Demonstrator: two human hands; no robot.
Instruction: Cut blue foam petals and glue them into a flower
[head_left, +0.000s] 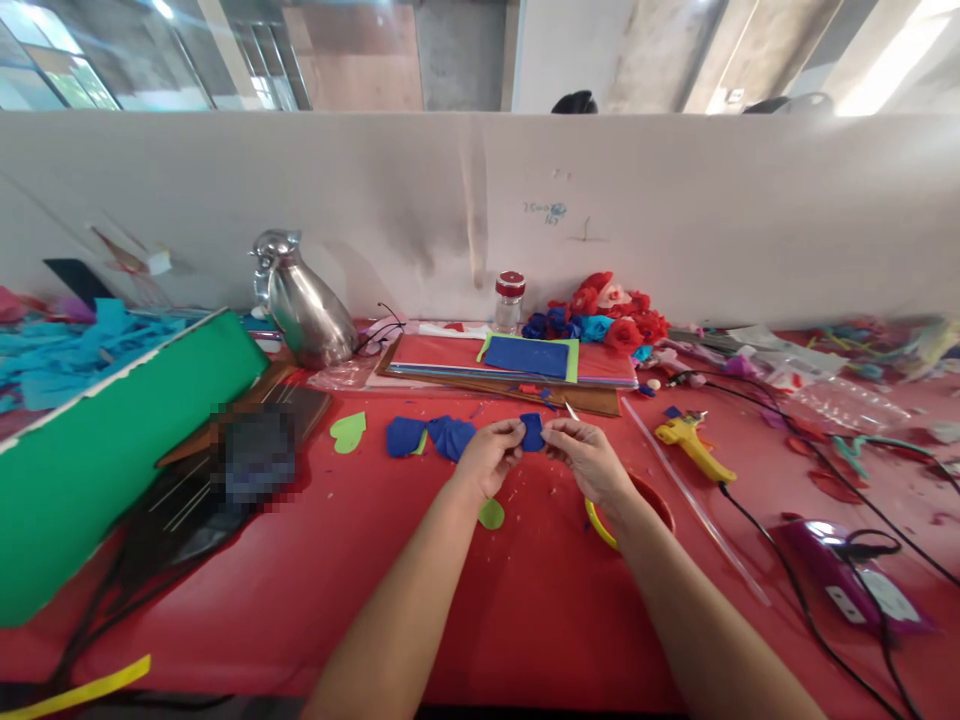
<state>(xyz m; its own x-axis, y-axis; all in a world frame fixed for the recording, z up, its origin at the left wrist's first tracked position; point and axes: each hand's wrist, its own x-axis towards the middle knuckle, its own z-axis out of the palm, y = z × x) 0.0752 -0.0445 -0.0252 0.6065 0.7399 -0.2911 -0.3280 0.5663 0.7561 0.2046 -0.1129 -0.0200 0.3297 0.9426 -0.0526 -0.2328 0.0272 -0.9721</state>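
Table (300, 620) in red, spread wide before a white partition (337, 190). At the left, a green box (142, 440) with turquoise paper strips (67, 345) behind its near wall, and just beside it a dark flat item (180, 510), partly blurred out. Near the partition, a metal jug (311, 310), then a stack of paper (450, 355) topped by a blue sheet (525, 357), with paper flowers (622, 320) bunched behind its right end and a red-lidded jar (509, 300) to their left. Off to the right, a purple device (847, 575) with a cable, and a yellow glue gun (694, 447) lying on the table.

At centre, both hands close together over the table. Left hand (487, 458) pinched shut on the left edge of a small blue piece (532, 432); right hand (589, 458) pinched shut on its right edge, with the piece held upright between. Above the right fingers, a pale pointed tip (571, 411), perhaps a scissor blade. To the left, two blue shapes (451, 438) with a bit of green between, a green heart (348, 432) farther left, and a green disc (491, 514) nearer the camera.
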